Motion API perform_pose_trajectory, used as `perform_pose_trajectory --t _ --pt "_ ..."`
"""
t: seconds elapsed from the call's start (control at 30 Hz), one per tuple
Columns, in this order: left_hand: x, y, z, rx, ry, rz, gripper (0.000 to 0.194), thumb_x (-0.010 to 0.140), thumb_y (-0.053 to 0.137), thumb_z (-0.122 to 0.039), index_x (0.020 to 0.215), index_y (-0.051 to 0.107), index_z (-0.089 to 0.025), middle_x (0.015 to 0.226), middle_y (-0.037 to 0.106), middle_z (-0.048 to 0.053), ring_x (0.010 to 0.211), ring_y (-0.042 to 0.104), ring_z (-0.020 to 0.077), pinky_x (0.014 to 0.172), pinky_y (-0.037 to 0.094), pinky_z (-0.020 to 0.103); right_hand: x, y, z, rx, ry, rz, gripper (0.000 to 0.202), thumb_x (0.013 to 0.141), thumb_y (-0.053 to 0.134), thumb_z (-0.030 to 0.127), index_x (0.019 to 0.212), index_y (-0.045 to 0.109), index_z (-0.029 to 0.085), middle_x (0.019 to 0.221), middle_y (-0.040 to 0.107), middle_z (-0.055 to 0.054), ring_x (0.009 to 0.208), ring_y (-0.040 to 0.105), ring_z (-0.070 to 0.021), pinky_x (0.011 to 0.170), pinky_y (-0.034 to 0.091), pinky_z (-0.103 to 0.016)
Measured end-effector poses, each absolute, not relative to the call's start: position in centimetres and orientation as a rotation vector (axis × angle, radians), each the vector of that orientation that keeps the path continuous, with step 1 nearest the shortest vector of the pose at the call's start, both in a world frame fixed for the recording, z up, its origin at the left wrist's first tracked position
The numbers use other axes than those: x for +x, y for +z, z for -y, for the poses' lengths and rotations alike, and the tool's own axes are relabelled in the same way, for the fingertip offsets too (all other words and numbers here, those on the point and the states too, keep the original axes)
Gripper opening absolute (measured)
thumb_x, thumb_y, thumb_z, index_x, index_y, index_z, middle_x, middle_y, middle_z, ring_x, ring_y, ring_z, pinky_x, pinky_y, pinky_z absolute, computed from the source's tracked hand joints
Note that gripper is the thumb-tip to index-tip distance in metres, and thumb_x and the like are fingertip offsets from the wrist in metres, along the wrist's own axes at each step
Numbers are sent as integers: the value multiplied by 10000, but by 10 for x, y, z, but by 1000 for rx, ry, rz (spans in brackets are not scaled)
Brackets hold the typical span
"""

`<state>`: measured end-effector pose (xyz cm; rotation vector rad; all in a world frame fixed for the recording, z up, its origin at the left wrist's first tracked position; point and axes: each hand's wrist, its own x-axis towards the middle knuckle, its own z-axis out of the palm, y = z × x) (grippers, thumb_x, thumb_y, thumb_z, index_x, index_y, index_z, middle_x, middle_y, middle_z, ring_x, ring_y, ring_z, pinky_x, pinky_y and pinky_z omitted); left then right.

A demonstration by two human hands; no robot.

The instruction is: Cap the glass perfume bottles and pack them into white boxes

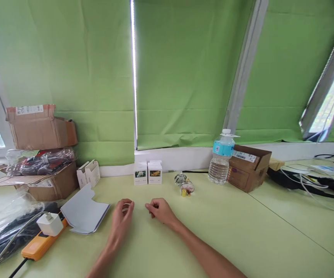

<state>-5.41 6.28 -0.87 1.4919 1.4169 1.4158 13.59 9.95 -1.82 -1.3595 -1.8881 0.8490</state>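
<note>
My left hand [122,216] is above the pale green tabletop, its thumb and fingers curled towards each other in a loose ring. A small pale gap shows between them, and I see no object there. To its right, my right hand [160,210] makes a loose fist with the thumb against the fingers, and nothing shows in it. Beyond the hands stand two small stacks of picture cards, one with a white-flower picture [140,174] and one with a yellow-flower picture [155,173]. Two small shiny ornaments, one greenish [180,178] and one pinkish with gold [187,187], lie beyond my right hand.
Left of my left hand are folded white paper [84,212], an orange power strip [38,245] with a white charger [50,224], and stacked cardboard boxes [36,131]. A large water bottle [220,158] and an open carton [246,170] stand right, near tangled cables [314,183].
</note>
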Motion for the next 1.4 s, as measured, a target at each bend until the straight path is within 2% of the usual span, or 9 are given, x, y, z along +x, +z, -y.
perform_pose_trajectory --t 0.13,0.23,0.33,0.67,0.87,1.0,1.17,1.33,1.4 --pt "-75 -10 -95 1577 1465 -1592 439 792 572 -535 1037 606 -172 1130 637 154 999 667 335 849 539 496 134 -21 -103 -1318 870 1809 344 854 544 418 624 602 170 561 633 -5 498 545 -112 523 402 -202" --pt "-82 -6 -127 1675 1549 -1700 420 794 569 -434 1131 570 -185 1314 521 150 1229 536 348 1035 431 526 133 -21 -103 -1309 866 1775 324 833 571 386 594 599 170 542 627 1 495 552 -113 539 409 -205" --pt "-80 1 -159 1715 1673 -1785 453 818 536 -383 1210 514 -158 1384 439 158 1363 387 325 1145 314 493 133 -21 -102 -1318 853 1756 304 822 578 354 581 599 170 529 625 4 481 553 -111 531 409 -203" --pt "-79 -9 -208 1476 2041 -2017 607 846 520 -409 1354 372 -111 1432 359 200 1411 277 328 1165 253 509 131 -23 -105 -1360 828 1734 277 799 590 320 563 610 176 486 610 17 461 558 -113 506 398 -193" --pt "-92 -22 -225 1295 2030 -2215 985 786 619 -477 1485 79 -43 1552 89 312 1454 90 450 1126 190 670 132 -22 -106 -1347 848 1739 272 792 596 331 563 599 184 489 602 28 479 532 -106 527 388 -195" --pt "-93 -21 -236 1174 1974 -2251 1089 787 587 -569 1492 -27 -10 1569 13 330 1466 39 453 1153 177 653 131 -18 -105 -1366 833 1750 279 793 585 326 555 595 182 476 595 24 462 518 -107 513 379 -197" --pt "-92 -17 -248 1057 1911 -2381 1100 802 522 -635 1498 -83 -35 1591 16 289 1483 57 394 1188 215 554 130 -17 -104 -1390 787 1772 269 792 590 314 562 622 177 489 617 17 485 544 -112 528 376 -200" --pt "-94 -19 -260 1056 1812 -2410 986 802 558 -561 1479 102 -7 1517 277 320 1409 287 429 1124 286 596 129 -16 -104 -1415 767 1781 264 795 596 309 571 636 175 517 635 12 496 548 -113 526 366 -207" --pt "-98 -19 -263 1065 1850 -2384 958 782 594 -529 1455 159 -5 1491 316 318 1390 311 433 1114 292 595 129 -15 -104 -1419 771 1784 263 794 600 306 567 632 177 521 638 13 502 549 -115 529 368 -210"
